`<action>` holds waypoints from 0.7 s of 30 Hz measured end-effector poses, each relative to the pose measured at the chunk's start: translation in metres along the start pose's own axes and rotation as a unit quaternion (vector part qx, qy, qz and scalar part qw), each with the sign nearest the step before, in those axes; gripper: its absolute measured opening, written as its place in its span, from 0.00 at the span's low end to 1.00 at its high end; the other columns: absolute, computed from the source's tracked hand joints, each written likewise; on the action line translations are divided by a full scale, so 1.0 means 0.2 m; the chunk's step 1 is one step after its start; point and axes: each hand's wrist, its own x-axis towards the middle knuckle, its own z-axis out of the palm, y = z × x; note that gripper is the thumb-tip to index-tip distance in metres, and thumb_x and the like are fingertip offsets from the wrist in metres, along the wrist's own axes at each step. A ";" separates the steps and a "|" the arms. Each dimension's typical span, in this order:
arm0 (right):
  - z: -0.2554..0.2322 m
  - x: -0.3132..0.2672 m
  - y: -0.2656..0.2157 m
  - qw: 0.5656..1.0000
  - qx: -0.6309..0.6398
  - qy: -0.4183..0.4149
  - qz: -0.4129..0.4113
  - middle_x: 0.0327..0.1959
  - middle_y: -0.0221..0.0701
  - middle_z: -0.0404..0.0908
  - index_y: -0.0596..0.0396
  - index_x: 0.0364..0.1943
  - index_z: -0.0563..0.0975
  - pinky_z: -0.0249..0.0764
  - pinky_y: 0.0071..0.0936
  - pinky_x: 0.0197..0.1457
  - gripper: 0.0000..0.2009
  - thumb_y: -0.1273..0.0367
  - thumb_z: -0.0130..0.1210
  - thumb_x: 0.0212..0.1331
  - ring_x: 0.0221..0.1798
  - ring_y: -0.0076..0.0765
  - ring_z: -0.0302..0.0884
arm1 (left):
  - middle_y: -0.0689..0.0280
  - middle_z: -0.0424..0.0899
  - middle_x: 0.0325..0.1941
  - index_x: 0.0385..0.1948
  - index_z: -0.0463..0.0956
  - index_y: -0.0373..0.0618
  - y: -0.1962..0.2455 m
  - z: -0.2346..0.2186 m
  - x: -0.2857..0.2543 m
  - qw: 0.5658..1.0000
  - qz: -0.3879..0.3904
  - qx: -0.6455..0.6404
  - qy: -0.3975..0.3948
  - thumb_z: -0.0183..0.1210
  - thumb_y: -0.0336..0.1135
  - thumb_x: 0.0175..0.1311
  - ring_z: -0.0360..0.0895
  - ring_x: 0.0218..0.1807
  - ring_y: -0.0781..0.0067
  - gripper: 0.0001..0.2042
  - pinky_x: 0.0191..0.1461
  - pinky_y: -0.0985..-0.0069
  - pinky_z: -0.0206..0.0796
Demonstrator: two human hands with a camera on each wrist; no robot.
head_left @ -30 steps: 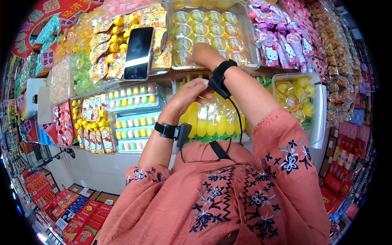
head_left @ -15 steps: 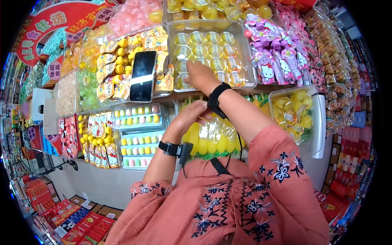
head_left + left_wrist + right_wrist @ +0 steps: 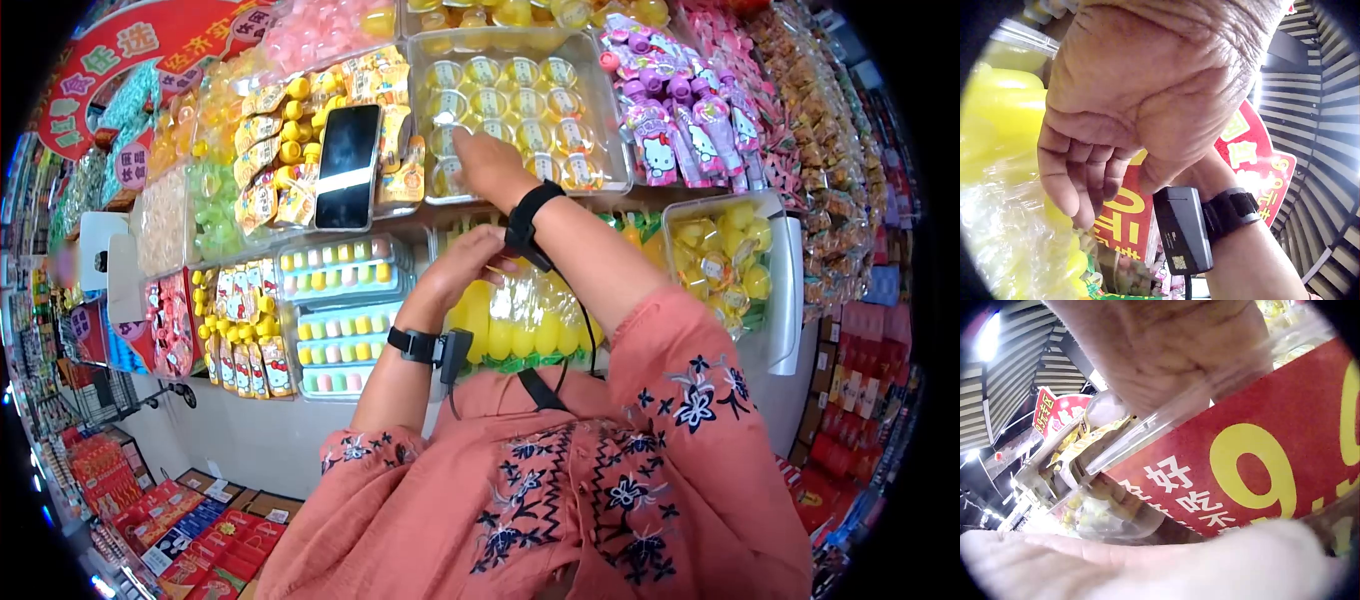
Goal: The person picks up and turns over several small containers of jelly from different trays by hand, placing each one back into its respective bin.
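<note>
My right hand (image 3: 492, 167) reaches over the near left corner of a clear tray (image 3: 618, 172) filled with rows of round, lidded cups (image 3: 525, 100). Its fingertips lie among the leftmost cups; whether they grip one I cannot tell. In the right wrist view the heel of this hand (image 3: 1172, 356) shows behind the tray's clear wall, fingers hidden. Below it, my left hand (image 3: 465, 262) hangs palm down with loosely bent fingers beside the black strap on my right wrist. Nothing sits in that palm (image 3: 1147, 81). Bagged yellow bottle-shaped sweets (image 3: 520, 320) lie under it.
A black phone (image 3: 348, 165) lies on yellow-capped pouches (image 3: 285, 150) left of the tray. Purple pouches (image 3: 660, 120) fill the right side. Packs of pastel sweets (image 3: 345, 350) and a bin of yellow cups (image 3: 720, 255) flank the near row. A red price sign (image 3: 1260, 444) fronts the tray.
The head view has tipped up, then slightly back. My right hand has turned a little over the same tray corner, its forefinger side now pointing farther up the cups. The left hand stays by the right wrist.
</note>
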 end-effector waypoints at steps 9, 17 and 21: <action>0.00 0.02 0.01 0.997 0.034 -0.070 -0.007 0.40 0.43 0.82 0.56 0.43 0.74 0.75 0.46 0.47 0.20 0.62 0.66 0.48 0.46 0.52 0.80 | 0.66 0.83 0.43 0.44 0.74 0.44 -0.05 -0.02 0.01 1.000 -0.011 -0.012 0.008 0.50 0.47 0.72 0.82 0.42 0.75 0.15 0.41 0.80 0.70; -0.06 0.07 -0.07 0.988 -0.018 -0.144 0.051 0.44 0.41 0.83 0.55 0.48 0.75 0.76 0.42 0.51 0.27 0.55 0.67 0.46 0.50 0.46 0.81 | 0.65 0.83 0.43 0.44 0.74 0.44 -0.03 -0.02 0.01 1.000 -0.017 -0.002 0.012 0.51 0.48 0.72 0.82 0.41 0.75 0.16 0.40 0.81 0.70; -0.05 0.06 -0.09 0.989 -0.031 -0.137 0.057 0.44 0.39 0.83 0.55 0.48 0.75 0.76 0.41 0.50 0.25 0.56 0.67 0.47 0.50 0.45 0.81 | 0.66 0.83 0.43 0.44 0.74 0.45 -0.04 -0.03 0.00 1.000 -0.020 -0.004 0.012 0.52 0.50 0.71 0.81 0.41 0.76 0.17 0.40 0.82 0.70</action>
